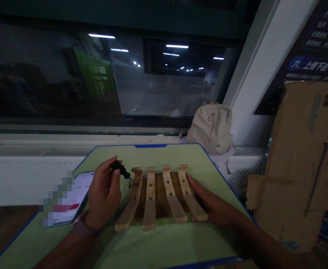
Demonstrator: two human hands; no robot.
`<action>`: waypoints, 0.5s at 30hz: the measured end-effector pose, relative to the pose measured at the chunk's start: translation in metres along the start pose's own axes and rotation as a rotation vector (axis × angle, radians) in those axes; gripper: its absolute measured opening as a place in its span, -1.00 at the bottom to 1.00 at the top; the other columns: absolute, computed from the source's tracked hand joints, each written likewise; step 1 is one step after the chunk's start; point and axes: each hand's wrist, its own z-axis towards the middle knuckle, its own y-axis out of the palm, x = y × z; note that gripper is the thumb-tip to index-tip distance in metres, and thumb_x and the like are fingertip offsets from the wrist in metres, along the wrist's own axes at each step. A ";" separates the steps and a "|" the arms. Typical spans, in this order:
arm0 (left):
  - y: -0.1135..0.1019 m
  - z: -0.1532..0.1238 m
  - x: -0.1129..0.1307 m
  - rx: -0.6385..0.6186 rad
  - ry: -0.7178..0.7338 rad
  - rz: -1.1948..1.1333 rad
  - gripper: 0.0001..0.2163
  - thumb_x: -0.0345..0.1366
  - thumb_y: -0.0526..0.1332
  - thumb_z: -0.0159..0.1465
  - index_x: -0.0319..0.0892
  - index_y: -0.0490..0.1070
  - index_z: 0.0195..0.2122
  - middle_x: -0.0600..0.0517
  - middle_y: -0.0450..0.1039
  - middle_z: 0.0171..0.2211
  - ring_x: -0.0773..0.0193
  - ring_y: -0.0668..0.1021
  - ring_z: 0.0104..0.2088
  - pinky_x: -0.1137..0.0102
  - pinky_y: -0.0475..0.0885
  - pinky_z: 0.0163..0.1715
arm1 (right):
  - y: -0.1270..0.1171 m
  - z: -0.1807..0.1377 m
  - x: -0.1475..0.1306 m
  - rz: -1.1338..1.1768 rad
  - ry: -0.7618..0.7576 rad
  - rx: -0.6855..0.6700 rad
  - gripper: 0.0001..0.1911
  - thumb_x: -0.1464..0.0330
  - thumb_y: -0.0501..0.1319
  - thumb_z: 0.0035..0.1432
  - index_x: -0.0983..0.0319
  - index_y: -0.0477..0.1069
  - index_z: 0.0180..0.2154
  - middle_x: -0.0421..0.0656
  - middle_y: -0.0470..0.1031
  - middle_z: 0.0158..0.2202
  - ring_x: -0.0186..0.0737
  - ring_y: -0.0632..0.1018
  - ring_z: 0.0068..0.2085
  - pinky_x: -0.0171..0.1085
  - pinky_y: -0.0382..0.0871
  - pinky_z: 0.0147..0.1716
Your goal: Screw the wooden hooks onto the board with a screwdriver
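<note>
My left hand (104, 192) is closed around the black handle of a screwdriver (121, 169). Its metal tip meets the upper screw hole of the leftmost curved wooden piece (136, 190). Several such pale pieces, hooked at the far end, lie side by side across a darker brown wooden board (160, 194). Each has two dark round holes or screw heads; which, I cannot tell. At the right edge of this assembly rests my right hand (206, 198), its fingers stretched along the rightmost piece (186, 188) and touching it.
A phone (71, 198) with a lit screen lies left of my left hand on the light green table (166, 246). Behind the table, a beige backpack (211, 127) leans by the window. Large cardboard (301, 168) stands at the right, beside a radiator (26, 175) running along the wall.
</note>
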 end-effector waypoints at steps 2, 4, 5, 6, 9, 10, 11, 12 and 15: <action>0.001 0.000 0.001 -0.013 -0.003 -0.056 -0.69 -0.23 0.14 0.44 -0.07 0.34 0.18 -0.08 0.46 0.02 0.20 0.59 -0.07 0.25 0.53 -0.02 | 0.000 0.000 0.000 -0.002 0.004 0.002 0.32 -0.08 0.36 0.13 0.22 -0.52 0.49 0.05 -0.46 0.53 0.19 -0.22 0.51 0.22 -0.21 0.43; 0.000 0.003 0.003 -0.015 0.058 -0.030 -0.75 -0.24 0.17 0.42 -0.06 0.39 0.11 -0.08 0.43 0.01 0.19 0.57 -0.05 0.24 0.52 -0.03 | 0.001 0.000 0.000 -0.008 0.009 0.004 0.32 -0.08 0.35 0.13 0.23 -0.53 0.49 0.06 -0.45 0.53 0.20 -0.21 0.51 0.23 -0.21 0.43; 0.000 0.005 0.004 -0.006 0.096 0.003 -0.77 -0.24 0.20 0.40 -0.06 0.43 0.06 -0.07 0.42 -0.02 0.19 0.55 -0.05 0.25 0.52 -0.05 | 0.001 0.000 0.001 -0.010 0.010 0.007 0.33 -0.08 0.36 0.12 0.23 -0.53 0.48 0.06 -0.45 0.53 0.20 -0.21 0.51 0.23 -0.21 0.43; -0.001 0.006 0.004 0.006 0.127 0.035 -0.79 -0.25 0.25 0.36 -0.06 0.45 0.02 -0.06 0.41 -0.05 0.18 0.54 -0.06 0.26 0.52 -0.07 | 0.002 0.000 0.002 -0.012 0.010 0.009 0.33 -0.08 0.36 0.12 0.23 -0.52 0.49 0.06 -0.46 0.53 0.20 -0.22 0.51 0.22 -0.22 0.43; 0.000 0.007 0.003 0.032 0.118 0.074 -0.79 -0.27 0.31 0.31 -0.06 0.47 -0.03 -0.03 0.41 -0.11 0.20 0.54 -0.11 0.29 0.53 -0.12 | 0.003 -0.001 0.004 -0.003 0.007 0.011 0.32 -0.09 0.36 0.12 0.21 -0.52 0.48 0.05 -0.46 0.53 0.19 -0.22 0.50 0.21 -0.23 0.43; 0.001 0.007 0.002 0.034 0.085 0.061 -0.77 -0.26 0.31 0.32 -0.07 0.45 -0.01 -0.03 0.42 -0.11 0.22 0.56 -0.13 0.30 0.54 -0.14 | 0.003 -0.001 0.005 0.001 0.007 0.012 0.32 -0.08 0.35 0.13 0.20 -0.53 0.48 0.04 -0.46 0.53 0.19 -0.22 0.50 0.21 -0.22 0.43; 0.002 0.006 0.002 0.037 0.052 0.041 -0.75 -0.25 0.29 0.33 -0.09 0.43 0.02 -0.04 0.44 -0.11 0.23 0.57 -0.15 0.30 0.55 -0.15 | 0.003 -0.001 0.004 0.004 0.007 0.012 0.31 -0.08 0.35 0.13 0.19 -0.53 0.48 0.04 -0.46 0.53 0.18 -0.22 0.50 0.21 -0.22 0.43; 0.003 0.004 0.001 0.043 0.024 0.014 -0.73 -0.23 0.27 0.35 -0.10 0.41 0.06 -0.05 0.45 -0.10 0.23 0.58 -0.16 0.31 0.56 -0.15 | 0.002 -0.001 0.004 0.003 0.009 0.012 0.30 -0.07 0.35 0.14 0.19 -0.54 0.48 0.03 -0.46 0.53 0.18 -0.22 0.50 0.21 -0.21 0.43; 0.006 0.002 0.002 0.038 -0.020 -0.081 -0.69 -0.21 0.19 0.41 -0.12 0.33 0.15 -0.09 0.49 -0.06 0.23 0.60 -0.12 0.31 0.55 -0.09 | 0.001 0.000 0.000 -0.007 0.017 0.011 0.29 -0.06 0.35 0.15 0.19 -0.53 0.48 0.02 -0.44 0.54 0.18 -0.21 0.51 0.20 -0.22 0.43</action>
